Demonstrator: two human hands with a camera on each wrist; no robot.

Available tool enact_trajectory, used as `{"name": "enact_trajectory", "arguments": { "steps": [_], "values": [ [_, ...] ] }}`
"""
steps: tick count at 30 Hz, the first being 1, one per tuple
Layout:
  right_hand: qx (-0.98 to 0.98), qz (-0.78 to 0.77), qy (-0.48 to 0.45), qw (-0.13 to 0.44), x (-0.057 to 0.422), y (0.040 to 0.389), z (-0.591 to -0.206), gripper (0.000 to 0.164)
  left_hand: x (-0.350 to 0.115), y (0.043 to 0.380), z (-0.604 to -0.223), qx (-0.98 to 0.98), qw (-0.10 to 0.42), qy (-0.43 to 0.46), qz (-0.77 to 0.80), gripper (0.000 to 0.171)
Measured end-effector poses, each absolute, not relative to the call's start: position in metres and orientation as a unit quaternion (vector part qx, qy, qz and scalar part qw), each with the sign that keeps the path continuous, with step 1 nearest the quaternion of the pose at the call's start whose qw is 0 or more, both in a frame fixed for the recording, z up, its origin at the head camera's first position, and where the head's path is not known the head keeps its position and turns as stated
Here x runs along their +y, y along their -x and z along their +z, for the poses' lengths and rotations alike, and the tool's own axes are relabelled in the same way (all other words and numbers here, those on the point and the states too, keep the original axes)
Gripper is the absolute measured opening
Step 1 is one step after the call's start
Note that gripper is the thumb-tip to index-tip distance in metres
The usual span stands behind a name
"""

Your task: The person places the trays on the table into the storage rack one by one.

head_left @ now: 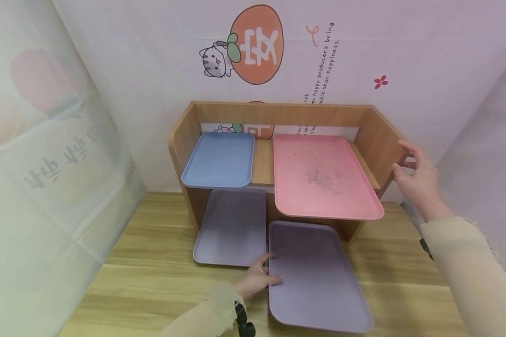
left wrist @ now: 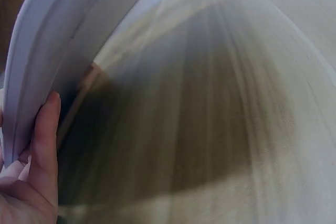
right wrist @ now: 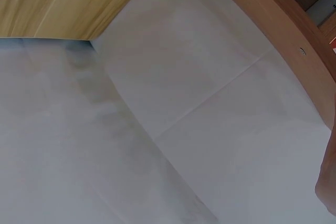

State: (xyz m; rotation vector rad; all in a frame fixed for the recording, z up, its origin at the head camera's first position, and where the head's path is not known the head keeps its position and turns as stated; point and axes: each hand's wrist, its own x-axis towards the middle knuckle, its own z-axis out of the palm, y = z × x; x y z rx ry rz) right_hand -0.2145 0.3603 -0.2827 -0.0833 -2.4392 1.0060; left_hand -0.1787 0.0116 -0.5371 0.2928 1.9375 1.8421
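My left hand pinches the left edge of a front purple tray, thumb on top and fingers beneath. The left wrist view shows this tray's rim between thumb and fingers, lifted off the table. At the right, my right hand grips the front edge of the side panel of a two-level wooden desk shelf. Its thumb lies on the inner side; its other fingertips are partly hidden. In the right wrist view only a bit of that hand shows beside the panel.
On the upper level lie a blue tray and a larger pink tray, both jutting forward. Another purple tray sits at the lower left. The shelf stands on a wood-grain table against printed cloth walls.
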Motion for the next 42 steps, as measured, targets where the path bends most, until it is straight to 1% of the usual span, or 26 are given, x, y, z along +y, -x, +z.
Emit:
{"name": "enact_trajectory", "arguments": {
  "steps": [6,11,14,18,22,25,30,33,37,42],
  "values": [
    [-0.897,0.365,0.031,0.248,0.359,0.214,-0.282,0.058,0.021,0.177,-0.551,0.685,0.249,-0.134,0.671,0.076],
    [-0.897,0.365,0.034,0.246,0.360,0.214,-0.282,0.058,0.022,0.176,-0.558,0.656,0.297,-0.137,0.680,0.091],
    [-0.897,0.366,0.034,0.246,0.360,0.214,-0.283,0.058,0.020,0.177,-0.563,0.635,0.324,-0.132,0.689,0.096],
    [-0.896,0.367,0.033,0.248,0.360,0.214,-0.283,0.058,0.016,0.178,-0.567,0.621,0.349,-0.132,0.689,0.100],
    [-0.895,0.367,0.032,0.250,0.360,0.215,-0.284,0.058,0.012,0.178,-0.568,0.624,0.362,-0.134,0.680,0.103],
    [-0.895,0.366,0.032,0.253,0.360,0.215,-0.284,0.058,0.010,0.178,-0.568,0.649,0.339,-0.156,0.663,0.102],
    [-0.894,0.367,0.032,0.255,0.360,0.215,-0.285,0.058,0.008,0.178,-0.571,0.671,0.280,-0.198,0.658,0.098],
    [-0.896,0.362,0.028,0.257,0.360,0.215,-0.285,0.058,0.007,0.178,-0.572,0.688,0.259,-0.193,0.650,0.095],
    [-0.898,0.357,0.028,0.257,0.360,0.214,-0.285,0.058,0.004,0.177,-0.569,0.729,0.241,-0.187,0.613,0.090],
    [-0.898,0.357,0.029,0.256,0.361,0.213,-0.285,0.058,-0.002,0.176,-0.567,0.775,0.228,-0.213,0.549,0.082]
  ]
}}
